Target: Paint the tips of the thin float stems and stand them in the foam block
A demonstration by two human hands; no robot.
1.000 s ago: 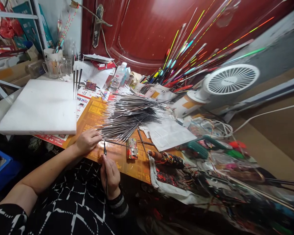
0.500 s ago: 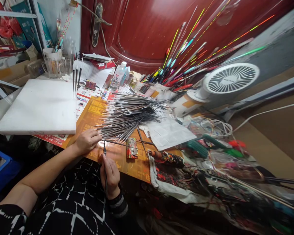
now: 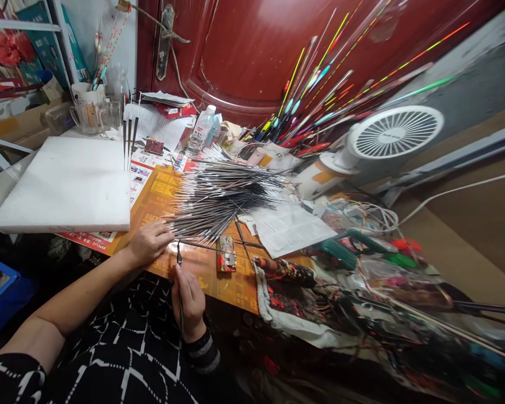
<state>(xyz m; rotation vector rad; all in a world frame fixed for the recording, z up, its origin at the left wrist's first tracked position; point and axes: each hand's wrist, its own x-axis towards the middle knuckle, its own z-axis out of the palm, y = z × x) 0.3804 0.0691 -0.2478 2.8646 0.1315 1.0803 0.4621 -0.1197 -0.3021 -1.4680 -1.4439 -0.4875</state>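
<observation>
On the amber-coloured work surface [image 3: 193, 286], my left hand [image 3: 151, 242] has its fingers pinched at the near end of a thin dark rod [image 3: 198, 244]. The rod stretches rightward and lies across a small paint-spattered block [image 3: 226, 264]. Just below, my right hand [image 3: 189, 297] is closed around a slim paintbrush [image 3: 179, 257], dark tip pointing up. That tip is close under the rod; contact is too small to tell. Beyond my hands lies a large pile of similar thin dark rods [image 3: 223, 196] with pale ends.
Left stands a white foam slab [image 3: 63, 185], several dark rods [image 3: 129, 134] upright at its far edge. A plastic bottle [image 3: 202, 129] is behind the pile. Rightward are a white fan [image 3: 395, 132], a paper sheet [image 3: 294, 230], a paint-stained cloth [image 3: 294, 325] and colourful fishing floats [image 3: 294, 106].
The view has shifted very slightly. Both hands, the rod and the brush stay almost where they were.
</observation>
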